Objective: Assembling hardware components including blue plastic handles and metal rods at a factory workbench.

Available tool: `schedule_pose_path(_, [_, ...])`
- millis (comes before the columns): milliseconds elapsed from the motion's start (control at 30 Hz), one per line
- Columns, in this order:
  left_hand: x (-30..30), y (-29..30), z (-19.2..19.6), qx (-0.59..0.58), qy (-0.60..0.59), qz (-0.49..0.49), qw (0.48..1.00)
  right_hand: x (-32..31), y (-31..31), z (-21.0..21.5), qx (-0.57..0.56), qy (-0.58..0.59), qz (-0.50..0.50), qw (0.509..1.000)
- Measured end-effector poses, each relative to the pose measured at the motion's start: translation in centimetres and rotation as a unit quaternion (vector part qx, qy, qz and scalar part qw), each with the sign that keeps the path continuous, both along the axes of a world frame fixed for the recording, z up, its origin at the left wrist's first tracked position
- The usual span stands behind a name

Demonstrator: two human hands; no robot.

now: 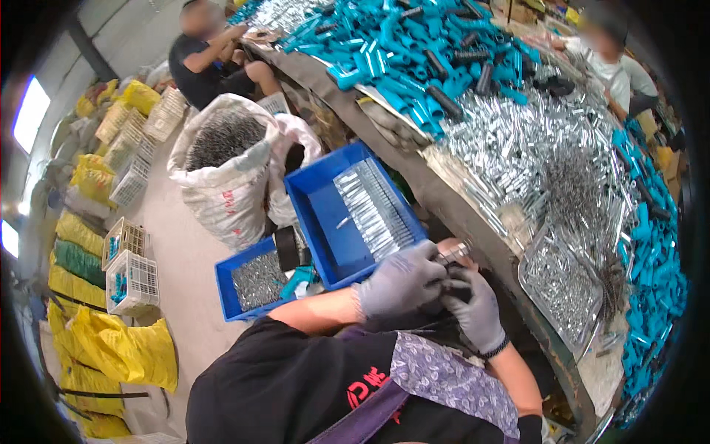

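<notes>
Both my hands wear grey gloves and meet in front of my chest, beside a large blue tray (310,194). My left hand (405,283) is closed, its fingers curled by a small shiny metal piece (454,253). My right hand (477,312) is bent inward just to the right, fingers pinched near a dark part that I cannot make out. The fingers hide most of what lies between the two hands. Inside the blue tray, flat silver metal parts (373,211) lie in neat rows.
A smaller blue bin (229,292) of small metal parts and an open white sack (229,196) of metal pieces stand left. On the table, teal handles (399,55), silver tubes (510,140) and a tray of small fasteners (560,288) are heaped. Two people sit across the far side.
</notes>
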State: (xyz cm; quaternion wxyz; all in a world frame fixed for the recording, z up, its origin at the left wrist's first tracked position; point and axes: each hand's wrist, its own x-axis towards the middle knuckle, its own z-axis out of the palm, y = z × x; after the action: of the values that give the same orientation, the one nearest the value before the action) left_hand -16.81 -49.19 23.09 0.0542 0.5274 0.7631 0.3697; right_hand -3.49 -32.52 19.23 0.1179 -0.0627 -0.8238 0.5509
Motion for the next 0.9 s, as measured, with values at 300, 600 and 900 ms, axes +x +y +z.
schedule_pose_path(300, [6.7,6.7,0.0,-0.089,0.093,-0.186,0.974,9.8,1.4,2.2,0.071,-0.063,-0.152,0.984])
schedule_pose_path(600, [7.2,8.2,-4.8,-0.094,-0.085,-0.362,0.924,21.4,2.2,2.1,0.030,-0.065,-0.357,0.931])
schedule_pose_path(900, [8.3,8.3,1.1,-0.155,-0.620,-0.151,0.754,23.1,6.9,3.6,0.040,-0.015,-0.415,0.909])
